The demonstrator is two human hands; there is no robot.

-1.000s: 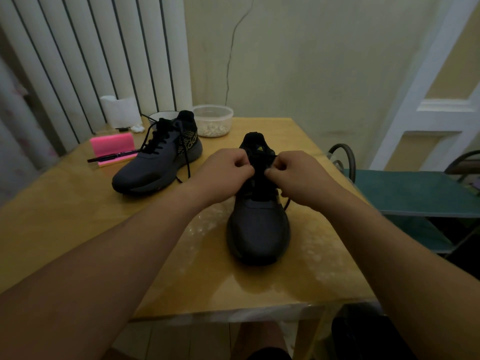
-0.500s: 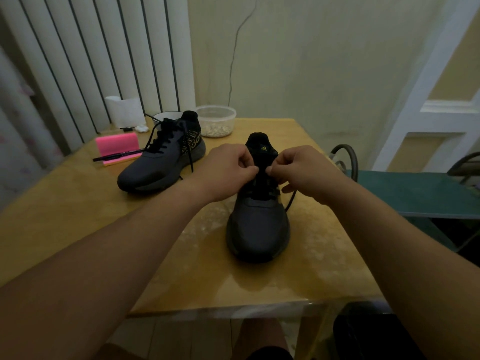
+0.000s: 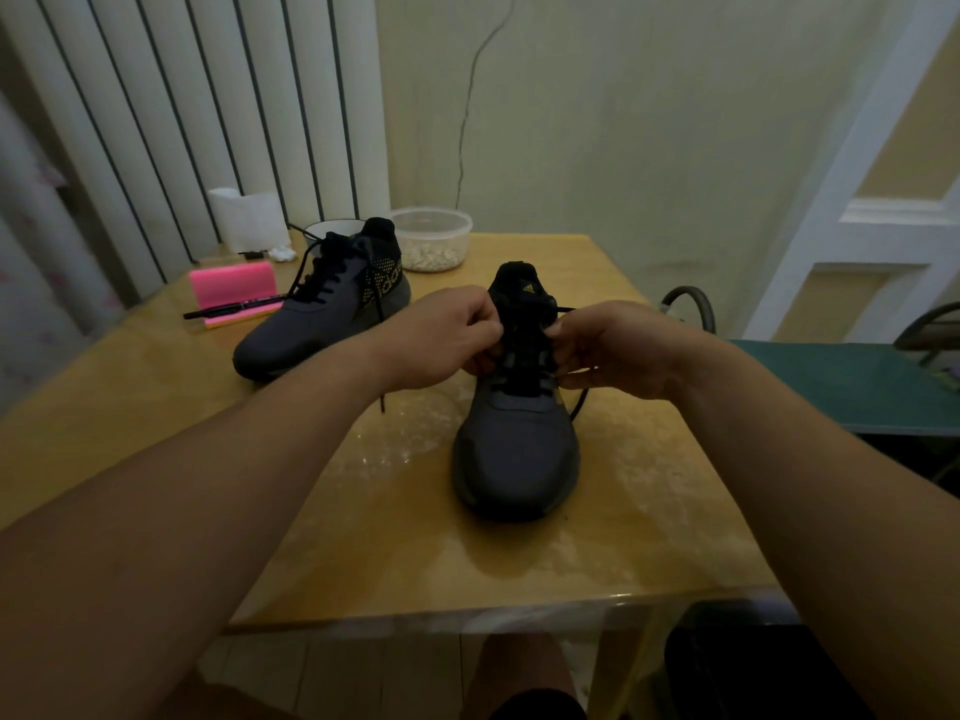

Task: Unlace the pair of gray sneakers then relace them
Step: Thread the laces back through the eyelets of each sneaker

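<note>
a gray sneaker [image 3: 517, 449] stands toe toward the viewer on a yellowish table [image 3: 156, 407]. the left hand [image 3: 441, 337] and right hand [image 3: 618, 350] meet over its eyelets, fingers curled, each pinching the black lace [image 3: 563, 309]; a loop of it hangs just beside the shoe's right side. the second sneaker [image 3: 311, 330] sits further back on the left, laced, near a pink pad [image 3: 231, 285] with a pen [image 3: 228, 309] across it. behind it stands a clear tub [image 3: 434, 241].
</note>
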